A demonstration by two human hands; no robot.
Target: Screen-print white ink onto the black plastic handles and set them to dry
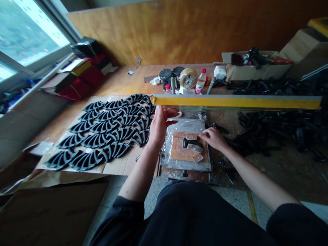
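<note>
You are seated at a low wooden work surface, looking down over your lap at a small printing station. Straight ahead at 12 o'clock, a metal plate wrapped in clear film carries a brown jig board, and a black curved plastic part lies seated on that board.

Your right hand rests at the plate's 3 o'clock edge, fingers loosely curled and fingertips touching the right end of the black part; it is not closed around anything that can be seen. Your left hand is raised at the plate's 10 o'clock corner, open with fingers spread, palm turned toward the plate, holding nothing.

A long yellow-edged frame hangs lifted above the plate, running from 12 toward 2 o'clock.

At 9 to 10 o'clock, rows of black arc-shaped parts lie overlapped on a cardboard sheet. At 2 to 3 o'clock sits a loose heap of black parts. Beyond the frame at 12 o'clock stand ink tins, a roll of tape and a small bottle.

The step in hand looks like seating or lifting one part on the jig while the frame is up. The next move likely calls for a clean pinch at the part's end, avoiding its top face, with your open left hand free to help.
</note>
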